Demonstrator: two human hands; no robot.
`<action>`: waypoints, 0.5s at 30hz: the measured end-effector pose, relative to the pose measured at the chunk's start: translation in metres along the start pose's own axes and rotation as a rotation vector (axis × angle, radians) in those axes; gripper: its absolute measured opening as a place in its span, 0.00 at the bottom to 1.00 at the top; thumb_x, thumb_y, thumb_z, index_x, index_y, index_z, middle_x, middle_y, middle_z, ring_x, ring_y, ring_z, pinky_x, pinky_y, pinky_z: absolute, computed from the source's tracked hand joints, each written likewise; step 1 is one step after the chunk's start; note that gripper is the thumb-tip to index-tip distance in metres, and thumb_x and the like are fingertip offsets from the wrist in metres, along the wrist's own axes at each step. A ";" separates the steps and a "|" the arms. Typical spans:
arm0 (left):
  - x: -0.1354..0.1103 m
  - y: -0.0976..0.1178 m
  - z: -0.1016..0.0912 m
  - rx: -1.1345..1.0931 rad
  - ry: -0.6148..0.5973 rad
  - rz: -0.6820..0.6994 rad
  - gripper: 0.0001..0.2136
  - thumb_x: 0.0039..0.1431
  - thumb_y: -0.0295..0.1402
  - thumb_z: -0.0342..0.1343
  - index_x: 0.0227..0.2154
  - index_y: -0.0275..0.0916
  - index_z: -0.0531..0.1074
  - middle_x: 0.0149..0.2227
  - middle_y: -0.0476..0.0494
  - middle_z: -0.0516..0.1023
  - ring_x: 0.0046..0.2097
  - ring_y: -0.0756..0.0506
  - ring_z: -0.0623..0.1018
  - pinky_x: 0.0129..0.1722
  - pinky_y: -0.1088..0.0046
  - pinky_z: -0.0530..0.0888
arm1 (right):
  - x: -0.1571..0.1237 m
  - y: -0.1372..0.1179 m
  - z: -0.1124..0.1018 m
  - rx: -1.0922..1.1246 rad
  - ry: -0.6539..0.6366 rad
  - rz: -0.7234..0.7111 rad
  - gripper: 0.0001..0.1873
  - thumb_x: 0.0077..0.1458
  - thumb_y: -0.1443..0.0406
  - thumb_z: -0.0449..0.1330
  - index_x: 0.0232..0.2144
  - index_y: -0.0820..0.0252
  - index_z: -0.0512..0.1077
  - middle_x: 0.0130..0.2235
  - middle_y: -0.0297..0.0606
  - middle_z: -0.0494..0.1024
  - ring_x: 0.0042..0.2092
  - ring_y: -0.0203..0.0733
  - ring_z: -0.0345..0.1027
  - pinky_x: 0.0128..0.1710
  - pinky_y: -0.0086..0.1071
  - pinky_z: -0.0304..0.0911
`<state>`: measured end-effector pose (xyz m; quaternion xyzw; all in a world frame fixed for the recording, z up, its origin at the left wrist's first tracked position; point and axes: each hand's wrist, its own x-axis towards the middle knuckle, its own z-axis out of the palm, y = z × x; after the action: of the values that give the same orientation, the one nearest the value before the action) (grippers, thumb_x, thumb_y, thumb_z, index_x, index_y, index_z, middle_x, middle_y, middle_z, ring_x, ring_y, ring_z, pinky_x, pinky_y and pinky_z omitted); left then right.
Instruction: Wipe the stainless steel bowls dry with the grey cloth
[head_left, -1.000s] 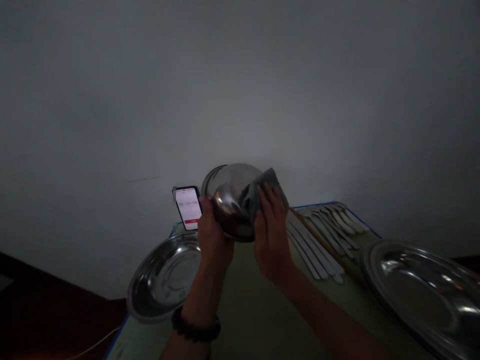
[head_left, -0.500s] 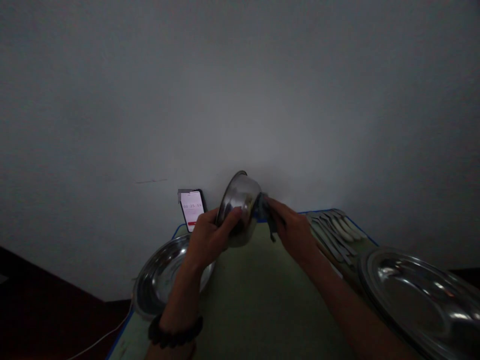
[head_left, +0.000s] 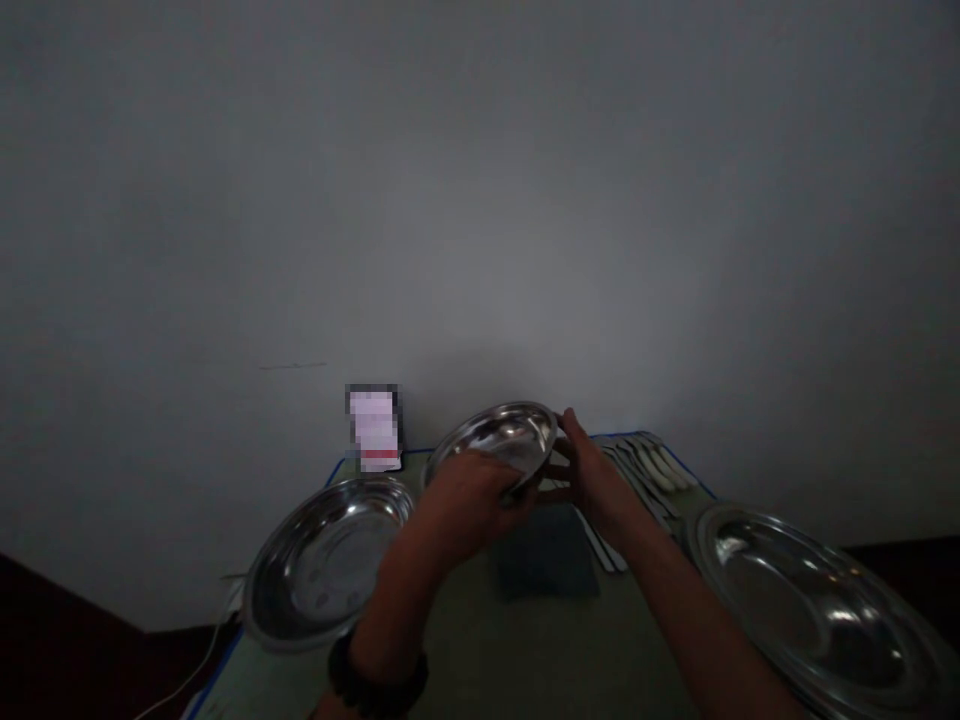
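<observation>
A shiny steel bowl (head_left: 517, 425) is held up over the table, tilted, with part of its inside facing me. My left hand (head_left: 472, 495) is closed on the near rim and hides that part of the bowl. Against the bowl's right side, the fingers of my right hand (head_left: 585, 470) are spread, with the thumb up by the rim. Below the bowl there is a dark grey-blue cloth (head_left: 547, 560). I cannot tell whether this cloth hangs from a hand or lies on the table.
A large steel basin (head_left: 259, 600) stands at the left, and stacked steel basins (head_left: 795, 535) at the right. Several knives or similar long utensils (head_left: 660, 468) lie at the back right. A phone (head_left: 375, 430) leans on the wall (head_left: 480, 250). The green table (head_left: 480, 650) has blue edging.
The bowl has come down and turned so its inside shows. My right hand has moved from rubbing distance with the cloth to the bowl's side. The cloth now appears spread out below.
</observation>
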<state>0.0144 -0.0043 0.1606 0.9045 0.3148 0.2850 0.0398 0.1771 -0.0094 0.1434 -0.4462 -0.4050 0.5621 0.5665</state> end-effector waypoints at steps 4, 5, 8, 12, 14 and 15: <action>-0.001 0.016 -0.003 -0.033 -0.118 -0.013 0.06 0.56 0.31 0.56 0.29 0.42 0.78 0.27 0.43 0.80 0.28 0.44 0.76 0.31 0.68 0.69 | -0.004 0.002 -0.003 -0.005 0.035 0.019 0.24 0.49 0.53 0.61 0.47 0.54 0.69 0.48 0.41 0.77 0.34 0.40 0.74 0.24 0.30 0.69; -0.003 0.018 -0.005 -0.041 -0.128 -0.027 0.07 0.57 0.33 0.55 0.30 0.42 0.79 0.27 0.43 0.80 0.28 0.44 0.77 0.31 0.68 0.69 | -0.004 0.003 -0.004 -0.011 0.033 0.010 0.22 0.48 0.55 0.61 0.46 0.55 0.70 0.47 0.41 0.77 0.34 0.40 0.74 0.24 0.29 0.69; -0.006 0.016 -0.012 -0.083 -0.131 -0.103 0.11 0.61 0.39 0.52 0.38 0.45 0.79 0.34 0.42 0.83 0.34 0.43 0.80 0.36 0.67 0.72 | -0.004 -0.001 -0.006 -0.008 0.010 -0.009 0.19 0.47 0.58 0.60 0.43 0.56 0.71 0.44 0.39 0.77 0.33 0.39 0.72 0.25 0.29 0.69; -0.009 -0.004 -0.022 -0.131 0.090 -0.282 0.16 0.59 0.45 0.52 0.40 0.44 0.79 0.45 0.39 0.81 0.47 0.39 0.78 0.50 0.60 0.70 | -0.004 -0.008 -0.009 0.062 0.006 -0.009 0.15 0.46 0.60 0.59 0.38 0.57 0.71 0.38 0.36 0.77 0.31 0.36 0.70 0.26 0.29 0.68; -0.009 -0.017 -0.026 -0.140 0.264 -0.386 0.18 0.56 0.47 0.54 0.41 0.42 0.79 0.53 0.37 0.77 0.54 0.36 0.74 0.57 0.56 0.64 | -0.003 -0.011 -0.011 0.095 0.004 -0.003 0.14 0.45 0.61 0.58 0.37 0.56 0.70 0.33 0.32 0.76 0.28 0.35 0.68 0.25 0.29 0.67; -0.010 -0.023 -0.028 -0.159 0.320 -0.458 0.20 0.54 0.48 0.55 0.44 0.41 0.78 0.55 0.37 0.75 0.56 0.36 0.72 0.58 0.55 0.63 | -0.003 -0.012 -0.012 0.112 0.005 -0.002 0.14 0.45 0.62 0.58 0.37 0.55 0.70 0.31 0.30 0.75 0.27 0.35 0.67 0.25 0.29 0.66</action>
<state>-0.0194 0.0052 0.1733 0.7475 0.4897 0.4315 0.1236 0.1920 -0.0128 0.1520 -0.4149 -0.3719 0.5821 0.5922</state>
